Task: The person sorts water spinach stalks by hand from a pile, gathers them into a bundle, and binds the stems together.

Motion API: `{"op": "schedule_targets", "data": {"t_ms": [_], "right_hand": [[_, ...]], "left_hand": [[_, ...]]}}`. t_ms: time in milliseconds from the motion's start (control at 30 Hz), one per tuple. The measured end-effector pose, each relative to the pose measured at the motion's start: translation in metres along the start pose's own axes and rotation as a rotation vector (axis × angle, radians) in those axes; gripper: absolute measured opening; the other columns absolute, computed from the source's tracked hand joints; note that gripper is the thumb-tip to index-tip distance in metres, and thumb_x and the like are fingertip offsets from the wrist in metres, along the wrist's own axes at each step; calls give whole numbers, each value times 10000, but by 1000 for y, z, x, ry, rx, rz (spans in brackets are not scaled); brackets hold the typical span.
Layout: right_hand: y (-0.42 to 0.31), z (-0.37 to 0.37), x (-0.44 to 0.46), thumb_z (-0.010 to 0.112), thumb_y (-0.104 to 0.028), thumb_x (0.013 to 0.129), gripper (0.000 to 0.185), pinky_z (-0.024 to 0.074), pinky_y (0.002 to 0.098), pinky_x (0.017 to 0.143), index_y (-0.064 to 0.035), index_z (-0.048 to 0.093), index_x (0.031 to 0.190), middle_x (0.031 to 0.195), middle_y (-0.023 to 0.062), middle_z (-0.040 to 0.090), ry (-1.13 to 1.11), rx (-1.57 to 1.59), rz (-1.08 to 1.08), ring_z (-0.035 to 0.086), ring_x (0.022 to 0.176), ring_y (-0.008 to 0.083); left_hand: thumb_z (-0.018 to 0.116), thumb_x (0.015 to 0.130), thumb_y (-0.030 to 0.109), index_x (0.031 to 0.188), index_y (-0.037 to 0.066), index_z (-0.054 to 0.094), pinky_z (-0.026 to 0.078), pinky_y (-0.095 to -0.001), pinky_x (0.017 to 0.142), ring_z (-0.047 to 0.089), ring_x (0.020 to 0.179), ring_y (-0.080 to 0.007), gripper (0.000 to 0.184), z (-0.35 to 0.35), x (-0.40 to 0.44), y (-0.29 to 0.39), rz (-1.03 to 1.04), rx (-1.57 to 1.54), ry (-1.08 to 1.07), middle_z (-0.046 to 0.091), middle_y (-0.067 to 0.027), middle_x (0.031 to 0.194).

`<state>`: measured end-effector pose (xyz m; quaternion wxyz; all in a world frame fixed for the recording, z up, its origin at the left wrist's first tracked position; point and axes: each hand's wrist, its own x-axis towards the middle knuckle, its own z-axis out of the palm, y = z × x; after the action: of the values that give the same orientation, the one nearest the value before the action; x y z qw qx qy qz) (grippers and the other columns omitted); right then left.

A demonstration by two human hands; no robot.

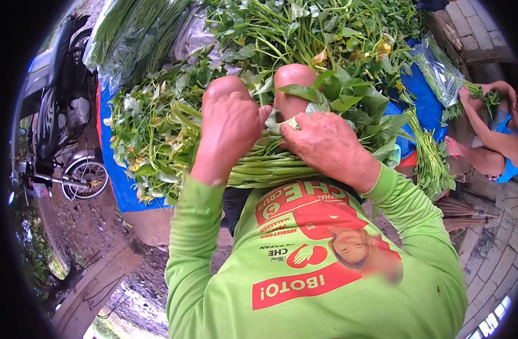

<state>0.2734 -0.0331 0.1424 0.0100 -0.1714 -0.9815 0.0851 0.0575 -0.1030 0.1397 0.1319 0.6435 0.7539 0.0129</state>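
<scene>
A bundle of leafy greens with long green stems (270, 168) lies across my lap, its leaves (352, 101) spreading to the right over one knee. Above the stems, a pale, thin strip (274, 125) runs between my hands. My left hand (232, 125) is closed in a fist, its thumb against one end of the strip. On the other side, my right hand (327, 140) has its fingers curled and pinched on the strip, with its palm over the bundle. The fingertips of both hands are partly hidden.
Loose leafy greens (151, 130) are heaped on a blue tarp (115, 169). Long stems in clear plastic (137, 39) lie at upper left. A tied bundle (428, 152) lies at right, near another person (499, 124) handling greens. A motorcycle (67, 118) stands at left.
</scene>
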Motion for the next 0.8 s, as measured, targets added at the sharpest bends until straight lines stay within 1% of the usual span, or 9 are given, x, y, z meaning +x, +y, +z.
{"op": "schedule_targets", "data": {"t_ms": [33, 133, 233, 400, 500, 533, 633, 700, 800], "right_hand": [[0, 0, -2, 718, -368, 1004, 260, 596, 428, 710, -111, 696, 1036, 904, 97, 705, 14, 16, 2, 743, 831, 299], [0, -3, -10, 743, -364, 976, 273, 596, 417, 711, -100, 701, 1031, 895, 83, 697, 78, 45, 27, 741, 848, 279], [2, 0, -16, 749, -372, 968, 279, 596, 415, 715, -103, 706, 1030, 891, 81, 688, 92, 54, 60, 738, 856, 274], [4, 7, -14, 765, -360, 940, 252, 591, 408, 716, -119, 730, 1004, 895, 73, 690, 90, 39, 71, 740, 865, 263], [3, 17, -15, 753, -368, 947, 261, 589, 417, 720, -115, 730, 1004, 896, 78, 693, 153, 62, 87, 741, 868, 269], [5, 16, -16, 735, -376, 960, 267, 589, 425, 723, -109, 731, 980, 888, 88, 706, 148, 88, 91, 746, 866, 277], [5, 22, -14, 720, -378, 968, 275, 593, 426, 726, -104, 729, 944, 885, 102, 724, 144, 63, 111, 752, 864, 287], [4, 21, -15, 694, -317, 949, 224, 594, 413, 709, -105, 752, 908, 870, 100, 746, 192, 59, 111, 758, 863, 278], [3, 21, -16, 697, -220, 858, 164, 581, 400, 699, -108, 815, 859, 823, 86, 771, 240, 108, 98, 756, 910, 278]], "left_hand": [[743, 973, 410, 808, 40, 791, 545, -523, 742, 754, 827, -384, 407, 10, 11, -1, -25, -13, -98, 774, -198, 860], [741, 959, 472, 729, 18, 775, 569, -550, 675, 734, 687, -434, 510, 22, 18, -2, 90, -38, -19, 729, -226, 717], [741, 945, 481, 756, 13, 782, 591, -552, 745, 758, 770, -432, 507, 26, 20, -1, 88, -35, -165, 752, -245, 787], [764, 788, 288, 800, 1, 794, 616, -529, 782, 778, 819, -432, 289, 19, 38, 4, -15, 50, -278, 771, -254, 856], [753, 788, 266, 788, 2, 799, 616, -530, 782, 779, 828, -438, 268, 31, 36, 0, -52, 65, -159, 776, -253, 866], [739, 841, 230, 856, 19, 778, 596, -543, 757, 760, 825, -437, 215, 24, 32, 1, -29, 43, -204, 769, -232, 867], [698, 932, 205, 952, 58, 722, 565, -562, 733, 726, 811, -434, 151, 52, 9, -10, 115, -76, 201, 739, -195, 872], [658, 1003, 205, 1017, 93, 660, 545, -574, 726, 696, 809, -428, 113, 50, -1, -8, 328, -87, 260, 698, -168, 882], [673, 992, 267, 911, 60, 722, 569, -566, 734, 736, 816, -433, 228, 25, 6, 5, 161, 32, -62, 758, -180, 860]]}}
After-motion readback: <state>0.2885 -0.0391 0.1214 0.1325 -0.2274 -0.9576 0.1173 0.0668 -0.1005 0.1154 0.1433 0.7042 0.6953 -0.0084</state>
